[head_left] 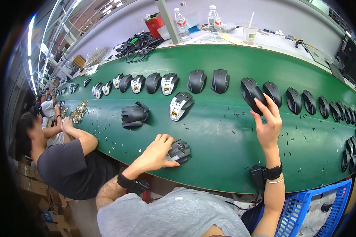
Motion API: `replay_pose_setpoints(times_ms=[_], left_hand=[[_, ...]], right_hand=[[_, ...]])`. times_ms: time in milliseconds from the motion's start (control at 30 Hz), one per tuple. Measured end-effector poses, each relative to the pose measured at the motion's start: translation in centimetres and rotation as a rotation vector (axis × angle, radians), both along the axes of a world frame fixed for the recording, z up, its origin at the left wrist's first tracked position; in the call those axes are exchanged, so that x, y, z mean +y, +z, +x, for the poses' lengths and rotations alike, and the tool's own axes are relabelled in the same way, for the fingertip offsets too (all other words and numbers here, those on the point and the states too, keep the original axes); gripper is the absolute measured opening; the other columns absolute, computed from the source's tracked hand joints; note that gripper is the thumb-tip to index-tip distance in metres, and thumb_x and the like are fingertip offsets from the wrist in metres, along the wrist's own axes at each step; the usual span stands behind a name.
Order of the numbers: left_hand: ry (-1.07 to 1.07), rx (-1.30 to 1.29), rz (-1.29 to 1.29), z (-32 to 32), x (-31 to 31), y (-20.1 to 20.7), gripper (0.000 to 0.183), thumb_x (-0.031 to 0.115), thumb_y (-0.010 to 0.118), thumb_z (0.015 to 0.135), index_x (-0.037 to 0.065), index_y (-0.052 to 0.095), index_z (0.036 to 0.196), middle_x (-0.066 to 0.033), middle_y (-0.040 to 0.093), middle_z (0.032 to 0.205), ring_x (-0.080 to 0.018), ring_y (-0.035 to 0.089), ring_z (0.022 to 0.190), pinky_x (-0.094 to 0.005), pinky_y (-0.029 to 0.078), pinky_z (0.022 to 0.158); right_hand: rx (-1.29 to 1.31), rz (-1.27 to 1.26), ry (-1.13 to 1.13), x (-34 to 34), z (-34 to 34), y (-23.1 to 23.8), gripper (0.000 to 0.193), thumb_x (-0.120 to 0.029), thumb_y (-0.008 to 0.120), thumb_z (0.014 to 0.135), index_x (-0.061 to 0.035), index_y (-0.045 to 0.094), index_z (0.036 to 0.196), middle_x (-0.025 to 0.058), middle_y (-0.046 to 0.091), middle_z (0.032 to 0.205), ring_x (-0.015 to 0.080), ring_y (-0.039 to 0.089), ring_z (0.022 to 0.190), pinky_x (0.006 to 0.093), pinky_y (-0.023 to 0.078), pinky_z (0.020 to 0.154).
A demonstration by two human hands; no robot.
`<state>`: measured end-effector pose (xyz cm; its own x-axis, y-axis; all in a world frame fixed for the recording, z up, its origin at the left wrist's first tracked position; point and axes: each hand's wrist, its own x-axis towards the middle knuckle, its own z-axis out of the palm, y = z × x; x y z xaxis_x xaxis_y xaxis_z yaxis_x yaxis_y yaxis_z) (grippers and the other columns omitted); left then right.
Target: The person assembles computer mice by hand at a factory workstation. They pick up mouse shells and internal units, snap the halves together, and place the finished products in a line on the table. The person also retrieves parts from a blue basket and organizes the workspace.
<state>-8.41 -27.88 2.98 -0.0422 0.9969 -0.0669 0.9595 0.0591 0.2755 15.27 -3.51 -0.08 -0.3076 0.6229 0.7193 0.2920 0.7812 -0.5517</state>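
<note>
My left hand (156,153) is closed around an upturned computer mouse (179,151) near the bench's front edge; the dark underside faces up. Farther right, my right hand (269,122) grips the near end of a black computer mouse (250,91) between thumb and fingers. That mouse is beside another black mouse (272,93) in the far row. Between my hands and the row lies a mouse with an uncovered white and yellow rear (179,106). To its left is a small pile of black mouse shells (134,115).
Mice line the green bench (213,138), some with uncovered rears at left, black ones at right. Small black bits lie scattered about. A co-worker (67,158) sits at left. A blue crate (312,209) stands below right. Bottles (214,23) and cables (136,46) are at the back.
</note>
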Motion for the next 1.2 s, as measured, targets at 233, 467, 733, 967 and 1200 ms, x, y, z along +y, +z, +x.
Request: replay_pose_setpoints(times_ms=[233,467,733,967,1200], left_hand=[[0.507,-0.722,0.488,1.3,2.0,-0.3,0.069,0.027,0.084,0.057,0.003,0.042,0.106,-0.0093,0.058,0.092,-0.0181,0.057,0.084,-0.0320,0.047,0.075],[0.321,-2.128,0.098,2.0,8.6,-1.4,0.037,0.021,0.045,0.094,0.001,0.044,0.125,-0.0117,0.054,0.120,-0.0253,0.055,0.109,-0.0434,0.047,0.090],[0.341,-1.867,0.222,4.0,10.5,-3.1,0.040,0.024,0.043,0.096,0.002,0.034,0.128,-0.0126,0.049,0.124,-0.0249,0.052,0.112,-0.0433,0.045,0.094],[0.179,-1.897,0.371,5.4,10.1,-4.8,0.044,0.042,0.028,0.097,0.010,0.027,0.128,-0.0095,0.042,0.127,-0.0218,0.044,0.119,-0.0392,0.037,0.099],[0.329,-1.662,0.494,6.2,9.8,-4.7,0.052,0.004,0.063,0.083,0.008,0.027,0.119,-0.0113,0.047,0.114,-0.0163,0.051,0.104,-0.0315,0.046,0.087]], right_hand=[[-0.023,-0.143,0.094,-2.0,-1.4,0.4,0.044,-0.007,0.076,0.064,-0.0100,0.066,0.107,0.0137,0.057,0.112,0.0239,0.059,0.088,0.0333,0.048,0.078],[0.059,-0.340,0.265,-3.0,-2.7,0.2,0.066,-0.006,0.075,0.066,-0.0071,0.050,0.128,0.0117,0.055,0.109,0.0167,0.058,0.083,0.0287,0.050,0.072],[0.091,-0.405,0.351,-4.9,-3.3,0.2,0.063,-0.013,0.080,0.066,0.0015,0.053,0.121,0.0129,0.057,0.110,0.0188,0.058,0.098,0.0314,0.051,0.083],[-0.018,-0.304,0.339,-6.1,-4.4,0.3,0.060,-0.016,0.082,0.060,-0.0016,0.060,0.113,0.0135,0.059,0.108,0.0253,0.059,0.099,0.0338,0.048,0.086],[-0.085,-0.332,0.395,-6.5,-4.4,-0.3,0.065,-0.014,0.082,0.057,-0.0083,0.058,0.118,0.0111,0.054,0.118,0.0283,0.052,0.106,0.0370,0.046,0.088]])
